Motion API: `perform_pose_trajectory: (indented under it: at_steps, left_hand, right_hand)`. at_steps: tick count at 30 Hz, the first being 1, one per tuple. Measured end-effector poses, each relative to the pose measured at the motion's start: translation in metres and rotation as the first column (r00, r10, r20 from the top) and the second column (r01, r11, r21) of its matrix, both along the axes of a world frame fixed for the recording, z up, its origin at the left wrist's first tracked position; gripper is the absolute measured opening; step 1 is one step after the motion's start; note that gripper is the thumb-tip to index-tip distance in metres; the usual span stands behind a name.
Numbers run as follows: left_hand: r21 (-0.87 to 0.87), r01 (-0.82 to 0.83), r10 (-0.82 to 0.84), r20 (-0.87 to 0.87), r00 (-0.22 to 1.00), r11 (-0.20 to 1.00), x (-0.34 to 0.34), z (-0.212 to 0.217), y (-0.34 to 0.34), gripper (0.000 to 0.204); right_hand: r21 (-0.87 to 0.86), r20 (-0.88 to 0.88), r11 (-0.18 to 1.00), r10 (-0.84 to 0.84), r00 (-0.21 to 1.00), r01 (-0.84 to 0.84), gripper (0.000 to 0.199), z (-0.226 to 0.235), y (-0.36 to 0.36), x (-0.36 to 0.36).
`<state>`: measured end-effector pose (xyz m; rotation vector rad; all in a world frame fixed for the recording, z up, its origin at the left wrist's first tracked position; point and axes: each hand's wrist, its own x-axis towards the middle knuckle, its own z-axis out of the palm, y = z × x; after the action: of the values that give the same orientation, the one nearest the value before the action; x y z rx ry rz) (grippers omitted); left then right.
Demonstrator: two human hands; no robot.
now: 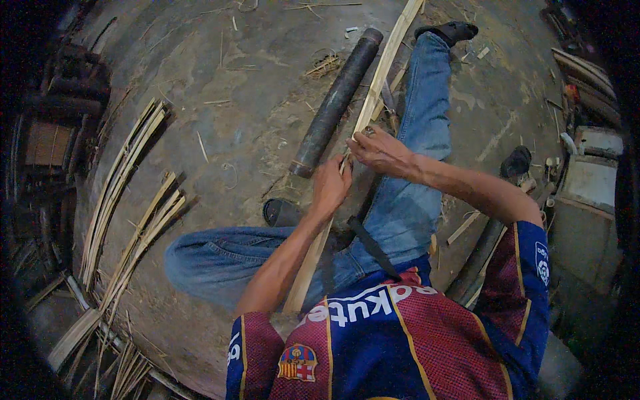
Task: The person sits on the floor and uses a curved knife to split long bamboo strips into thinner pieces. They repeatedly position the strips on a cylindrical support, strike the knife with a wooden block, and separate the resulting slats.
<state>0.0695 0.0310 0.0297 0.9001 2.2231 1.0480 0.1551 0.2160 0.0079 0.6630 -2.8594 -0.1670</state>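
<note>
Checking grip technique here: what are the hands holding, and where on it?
Both the left hand and right hand grip one long bamboo strip around its middle, side by side.

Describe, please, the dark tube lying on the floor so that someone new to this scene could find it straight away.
Start at the person's outstretched leg in blue jeans, which runs toward the top of the picture. Just left of it lies the long pale bamboo strip that the left hand and right hand grip. The dark tube lies on the floor beside that strip: thick, round and nearly black, unlike the thin, flat, pale strips around it.
</note>
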Motion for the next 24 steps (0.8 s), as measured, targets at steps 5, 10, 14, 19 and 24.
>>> perform_pose_trajectory:
  at_steps: [5, 10, 14, 19, 24]
  left_hand:
    - [-0.015, -0.013, 0.012, -0.045, 0.999, 1.000, -0.004, -0.006, 0.002, 0.019]
    - [-0.042, -0.004, 0.005, 0.021, 1.000, 0.999, -0.005, -0.008, 0.002, 0.021]
    - [0.134, -0.031, 0.033, -0.009, 0.999, 0.990, -0.005, -0.024, 0.001, 0.027]
    - [-0.038, -0.079, 0.087, 0.419, 0.904, 0.996, -0.007, -0.001, 0.003, 0.033]
    - [-0.060, -0.074, 0.095, 0.562, 0.822, 0.995, -0.008, -0.004, 0.006, 0.037]
  right_hand:
    - [-0.066, 0.283, 0.955, -0.260, 0.923, 0.290, 0.033, 0.008, -0.020, 0.006]
    - [-0.123, 0.741, 0.850, -0.265, 0.616, 0.513, 0.022, 0.053, -0.030, -0.015]
    - [-0.133, 0.757, 0.822, -0.276, 0.592, 0.553, 0.023, 0.047, -0.009, -0.031]
    - [-0.563, 0.413, 0.563, -0.443, 0.795, 0.606, 0.036, 0.051, 0.001, -0.028]
    - [-0.745, 0.590, 0.016, -0.451, 0.670, 0.666, 0.034, 0.015, -0.016, 0.009]
